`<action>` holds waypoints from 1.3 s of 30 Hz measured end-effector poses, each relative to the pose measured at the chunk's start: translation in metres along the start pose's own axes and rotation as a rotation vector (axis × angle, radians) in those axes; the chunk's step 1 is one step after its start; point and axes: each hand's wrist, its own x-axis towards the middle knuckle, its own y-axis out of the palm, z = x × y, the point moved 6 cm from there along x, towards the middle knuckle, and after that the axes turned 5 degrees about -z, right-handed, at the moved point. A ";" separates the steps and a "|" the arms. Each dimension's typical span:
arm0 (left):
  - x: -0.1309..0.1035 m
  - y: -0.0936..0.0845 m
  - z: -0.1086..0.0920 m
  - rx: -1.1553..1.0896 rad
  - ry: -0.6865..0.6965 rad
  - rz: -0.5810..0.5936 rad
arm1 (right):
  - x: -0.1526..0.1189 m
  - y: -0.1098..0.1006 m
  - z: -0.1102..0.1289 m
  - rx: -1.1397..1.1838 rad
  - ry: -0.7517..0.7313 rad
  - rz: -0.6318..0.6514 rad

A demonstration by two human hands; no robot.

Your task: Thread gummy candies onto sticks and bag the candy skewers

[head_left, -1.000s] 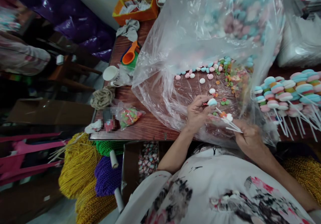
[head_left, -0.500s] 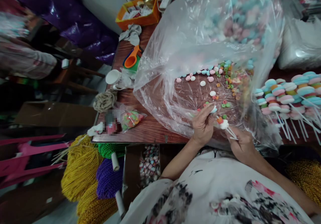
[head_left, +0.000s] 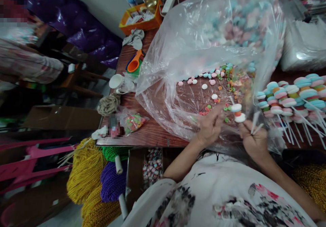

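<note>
My right hand (head_left: 254, 139) is closed on several thin white sticks (head_left: 255, 125). Threaded on one stick are candies (head_left: 237, 112): a blue-and-white disc on top, a small orange ring in the middle and a white disc below. A bit of that stick's tip pokes out above the discs. To its left, my left hand (head_left: 210, 127) is somewhat blurred, fingers stretched out over the clear plastic, seemingly holding nothing. Small green rings (head_left: 226, 108) and reddish rings (head_left: 203, 113) lie close to its fingertips. Pink, white and blue discs (head_left: 204, 86) are scattered farther back.
A large clear plastic bag (head_left: 163, 67) full of pastel discs covers the table's middle. Finished candy sticks (head_left: 292, 98) are piled at right. On the left stand a white cup (head_left: 116, 81), an orange scoop (head_left: 134, 64), a small candy bag (head_left: 134, 123) and an orange tray (head_left: 140, 22).
The blue-and-white disc that my left hand held now sits on the stick above the orange ring. My left hand has moved away from the stick; my right hand has shifted slightly right.
</note>
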 end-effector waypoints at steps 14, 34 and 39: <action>0.048 0.003 0.051 0.387 -0.073 0.174 | 0.008 -0.007 -0.015 -0.339 -0.192 0.188; 0.006 -0.018 0.050 -0.687 -0.814 -0.028 | 0.001 0.006 0.007 -0.209 -0.208 0.299; 0.003 -0.020 0.045 -0.666 -0.778 -0.007 | -0.004 0.008 0.007 -0.424 -0.291 0.312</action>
